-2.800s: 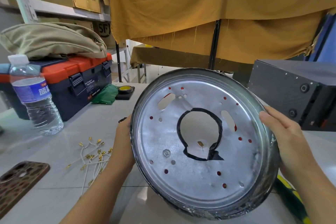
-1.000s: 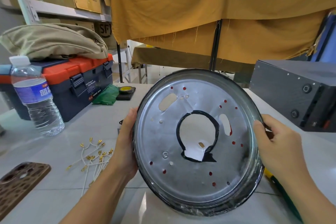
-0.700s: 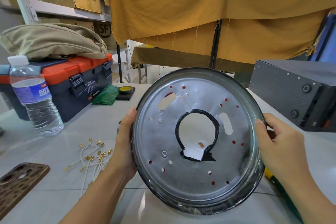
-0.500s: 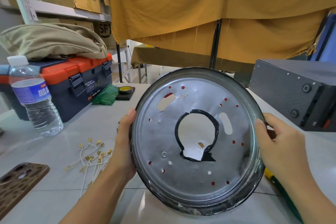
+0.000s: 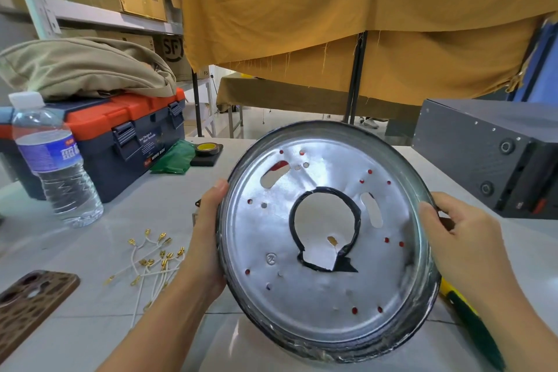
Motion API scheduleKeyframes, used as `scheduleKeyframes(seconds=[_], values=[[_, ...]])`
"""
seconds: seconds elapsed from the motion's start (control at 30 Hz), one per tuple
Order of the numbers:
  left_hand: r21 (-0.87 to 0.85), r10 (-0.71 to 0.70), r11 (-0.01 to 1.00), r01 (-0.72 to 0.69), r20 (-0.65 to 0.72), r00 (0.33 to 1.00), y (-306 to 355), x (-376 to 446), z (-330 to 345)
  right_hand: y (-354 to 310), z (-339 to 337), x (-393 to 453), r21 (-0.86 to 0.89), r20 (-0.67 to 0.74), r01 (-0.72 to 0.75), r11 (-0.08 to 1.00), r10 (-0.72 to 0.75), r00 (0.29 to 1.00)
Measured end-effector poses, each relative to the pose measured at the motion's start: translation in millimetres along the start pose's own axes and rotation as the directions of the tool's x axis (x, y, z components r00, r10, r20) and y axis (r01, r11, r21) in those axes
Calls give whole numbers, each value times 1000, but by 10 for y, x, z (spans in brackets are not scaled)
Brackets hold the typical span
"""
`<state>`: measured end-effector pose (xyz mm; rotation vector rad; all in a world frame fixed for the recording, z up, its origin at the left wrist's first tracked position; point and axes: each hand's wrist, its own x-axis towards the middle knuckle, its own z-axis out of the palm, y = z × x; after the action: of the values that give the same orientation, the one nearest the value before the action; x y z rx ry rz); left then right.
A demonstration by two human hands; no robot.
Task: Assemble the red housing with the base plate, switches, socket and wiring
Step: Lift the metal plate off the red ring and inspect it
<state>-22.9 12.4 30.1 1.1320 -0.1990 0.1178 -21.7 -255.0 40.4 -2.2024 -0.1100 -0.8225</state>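
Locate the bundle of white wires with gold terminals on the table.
In the head view, the wires lie lower left on the table, between the water bottle and the left hand.

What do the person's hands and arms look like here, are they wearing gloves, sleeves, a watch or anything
Both are bare. The left hand and the right hand wear no gloves, and no rings show on the visible fingers. Both forearms are uncovered as far as the frame's lower edge: no sleeve, watch or wristband in view. Fingernails look short and unpainted. No markings or cables on either arm.

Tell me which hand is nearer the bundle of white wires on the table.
Left. The left hand grips the base plate rim just right of the white wires; the right hand is across the plate.
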Motion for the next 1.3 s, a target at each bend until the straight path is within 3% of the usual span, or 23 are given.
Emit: scheduleKeyframes(seconds=[0.23,0.6,0.87,1.03,1.2,1.3], values=[[-18,-164,986,163,-72,984,-61,-3,7,54,-48,55,-84,179,-104,991,118,977],[97,-324,935,341,-158,933,-80,21,-67,102,-70,108,-216,402,-264,940,332,853],[142,-331,920,365,-214,919,-116,-47,-123,56,-63,28,-245,425,-277,929,360,831],[85,-348,920,384,-279,895,-146,-68,-140,57,-72,12,-276,424,-259,926,359,832],[52,-343,931,363,-225,912,-152,-102,-126,51,-111,53,-285,470,-246,926,359,806],[88,-338,927,365,-229,913,-163,-99,-147,41,-92,94,-349,493,-156,924,322,808]])
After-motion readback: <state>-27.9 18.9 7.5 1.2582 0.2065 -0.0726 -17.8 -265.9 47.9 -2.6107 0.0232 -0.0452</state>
